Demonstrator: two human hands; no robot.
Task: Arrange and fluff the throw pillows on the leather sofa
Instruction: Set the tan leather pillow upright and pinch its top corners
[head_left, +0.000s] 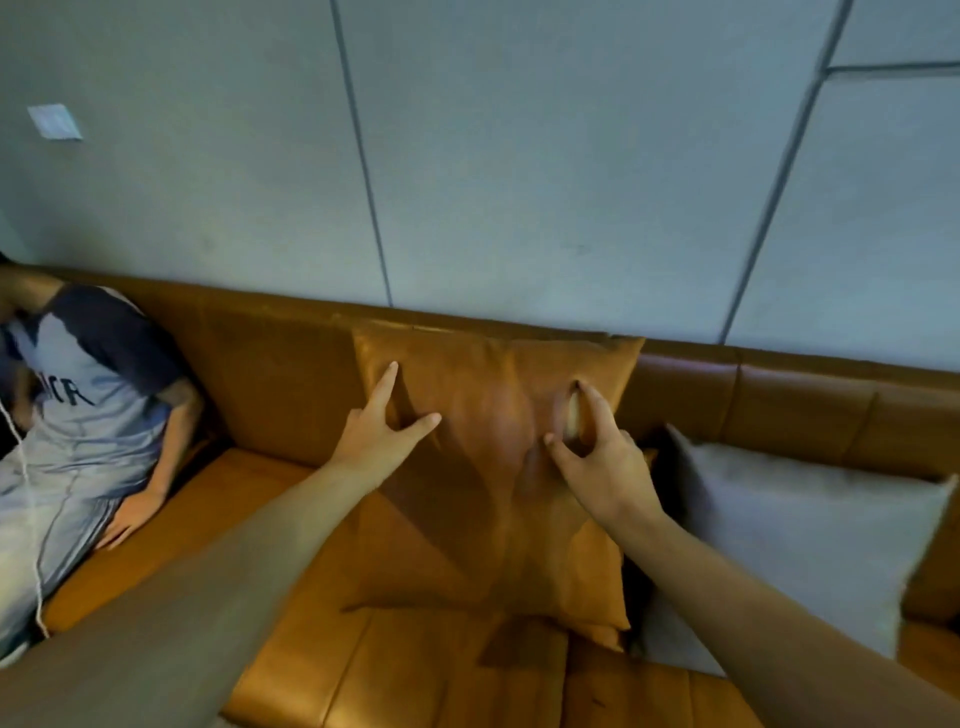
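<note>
Grey wall panels (571, 156) fill the top half of my view, with a small pale plate (55, 121) mounted at the far left. Below them runs the tan leather sofa (270, 358), its right end cut off by the frame edge. A tan pillow (493, 467) stands upright against the backrest at the middle, almost the same colour as the leather, so its lower edge is hard to pick out against the seat. My left hand (379, 431) lies on its upper left face with fingers spread, gripping nothing. My right hand (597, 462) pinches a fold of the cover between thumb and fingers at the upper right. Just beside it on the right leans a grey pillow (789, 545), blurred, its near edge partly hidden behind my right forearm. At the far left a seated person (88, 415) in a grey shirt is cut off by the frame.
</note>
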